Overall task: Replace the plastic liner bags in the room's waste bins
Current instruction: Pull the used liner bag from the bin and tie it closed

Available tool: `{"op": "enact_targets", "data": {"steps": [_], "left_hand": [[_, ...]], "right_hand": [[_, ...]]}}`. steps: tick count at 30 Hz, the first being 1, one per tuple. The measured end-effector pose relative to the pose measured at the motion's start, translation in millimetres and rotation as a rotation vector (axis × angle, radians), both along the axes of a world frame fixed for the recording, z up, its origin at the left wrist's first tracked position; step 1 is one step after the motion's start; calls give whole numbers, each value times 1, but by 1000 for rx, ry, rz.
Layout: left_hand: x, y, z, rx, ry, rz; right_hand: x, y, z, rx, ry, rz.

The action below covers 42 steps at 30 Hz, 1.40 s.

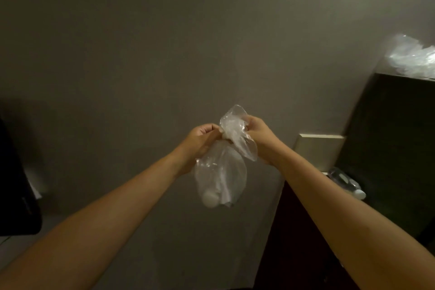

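A clear plastic liner bag (pixel 221 172) hangs in the air in front of a plain grey wall, with white rubbish visible at its bottom. My left hand (pixel 202 136) grips the gathered neck of the bag from the left. My right hand (pixel 256 135) pinches the loose upper plastic from the right, and a flap sticks up above it. Both hands are close together at the bag's neck. No waste bin is visible in this view.
A dark cabinet (pixel 388 148) stands at the right with crumpled clear plastic (pixel 412 59) on top. A plastic bottle (pixel 346 181) lies on a dark counter (pixel 294 231) at lower right. A black object (pixel 16 183) fills the left edge.
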<state>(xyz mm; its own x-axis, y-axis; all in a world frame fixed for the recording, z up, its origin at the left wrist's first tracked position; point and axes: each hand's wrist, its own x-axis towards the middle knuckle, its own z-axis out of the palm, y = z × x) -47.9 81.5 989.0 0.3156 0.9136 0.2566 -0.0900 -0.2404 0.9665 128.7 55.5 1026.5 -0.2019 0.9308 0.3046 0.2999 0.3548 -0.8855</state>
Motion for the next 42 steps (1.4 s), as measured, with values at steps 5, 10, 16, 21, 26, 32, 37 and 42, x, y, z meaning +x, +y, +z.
{"op": "enact_targets", "data": {"steps": [5,10,16,21,26,32,37,42], "left_hand": [[0,-7,2,155,101,15],[-12,-8,4,151,135,-24],[-20,-13,13,77,286,-164],[-21,-17,20,1,225,-253],[-10,-19,19,-12,155,-128],[10,-22,14,-137,-114,-12],[25,-19,10,-39,-8,105],[40,-21,17,106,116,86]], "right_hand": [[0,4,-2,131,-219,-157],[4,2,-4,159,-251,-131],[11,-1,0,31,-90,69],[12,-2,2,-155,60,254],[19,-7,-3,-184,233,335],[23,-10,-8,-53,164,251],[35,-13,3,-129,199,198],[36,-17,-10,-123,-161,21]]}}
